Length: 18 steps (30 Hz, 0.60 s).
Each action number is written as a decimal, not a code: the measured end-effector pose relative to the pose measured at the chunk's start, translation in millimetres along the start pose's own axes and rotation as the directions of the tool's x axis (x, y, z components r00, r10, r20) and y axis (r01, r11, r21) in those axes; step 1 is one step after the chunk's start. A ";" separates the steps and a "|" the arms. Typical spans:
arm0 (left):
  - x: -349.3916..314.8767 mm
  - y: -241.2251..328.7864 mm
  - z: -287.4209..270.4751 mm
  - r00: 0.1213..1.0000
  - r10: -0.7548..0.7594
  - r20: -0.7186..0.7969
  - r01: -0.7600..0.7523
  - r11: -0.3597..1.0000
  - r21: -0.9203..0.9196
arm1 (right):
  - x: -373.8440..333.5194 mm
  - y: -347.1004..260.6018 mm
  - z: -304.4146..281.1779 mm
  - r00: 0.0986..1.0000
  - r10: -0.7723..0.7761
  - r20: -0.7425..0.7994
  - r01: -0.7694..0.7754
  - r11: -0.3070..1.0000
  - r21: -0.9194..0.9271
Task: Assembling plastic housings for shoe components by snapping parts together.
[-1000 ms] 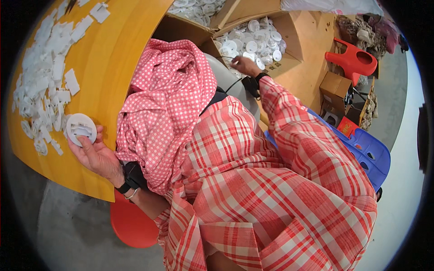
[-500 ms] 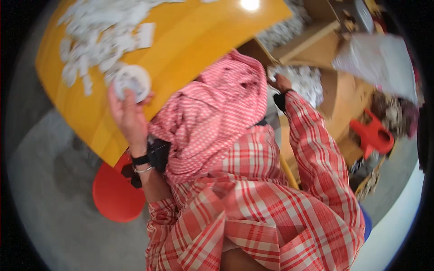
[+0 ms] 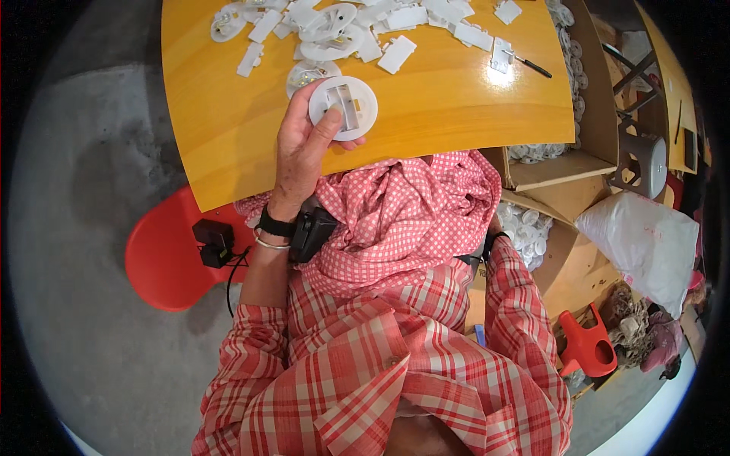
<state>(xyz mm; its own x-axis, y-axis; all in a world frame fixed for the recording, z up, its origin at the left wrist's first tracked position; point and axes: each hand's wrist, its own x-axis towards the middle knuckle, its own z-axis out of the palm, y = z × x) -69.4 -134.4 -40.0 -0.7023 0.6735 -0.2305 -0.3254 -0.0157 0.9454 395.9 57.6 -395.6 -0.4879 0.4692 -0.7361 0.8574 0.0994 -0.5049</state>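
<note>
At twelve o'clock, over a yellow table, the left hand pinches one round white disc between thumb and fingers. Beyond lie white parts, too overlapped to count, and, between one and two o'clock, one black-handled tool. Near three o'clock, a checked cloth blocks most of the right hand beside one filled carton; its grip cannot be told. One red seat is at nine, one red stool at four.
</note>
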 end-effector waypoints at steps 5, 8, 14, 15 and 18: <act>-6.2 -0.2 -6.6 1.000 0.004 -0.001 -0.004 1.000 -0.009 | -10.4 -77.0 -51.9 0.966 -0.160 0.204 0.170 0.985 -0.034; -2.4 -3.1 -3.4 1.000 0.013 0.018 -0.013 0.999 -0.034 | -37.6 -98.1 -111.3 0.955 -0.233 -0.181 0.083 0.801 -0.593; 2.1 -6.3 0.7 0.997 0.020 0.077 -0.013 0.996 -0.091 | -126.9 -322.5 -164.1 0.317 -0.561 -0.765 -0.239 0.733 -0.637; 2.1 -7.1 0.4 0.996 0.014 0.083 -0.003 0.992 -0.127 | -129.5 -356.1 -162.6 0.234 -0.658 -0.716 -0.109 0.714 -0.692; 1.6 -8.4 -1.7 0.996 0.019 0.091 0.000 0.980 -0.199 | -108.1 -430.7 -139.0 0.186 -0.794 -0.579 0.539 0.575 -0.615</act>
<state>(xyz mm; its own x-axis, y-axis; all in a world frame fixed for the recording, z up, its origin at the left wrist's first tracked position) -68.8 -134.5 -48.6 -0.6475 0.7379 -0.1907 -0.4446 -0.1625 0.8809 102.1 86.1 -35.9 -0.6762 0.5166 0.5252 0.3309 0.8499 -0.4101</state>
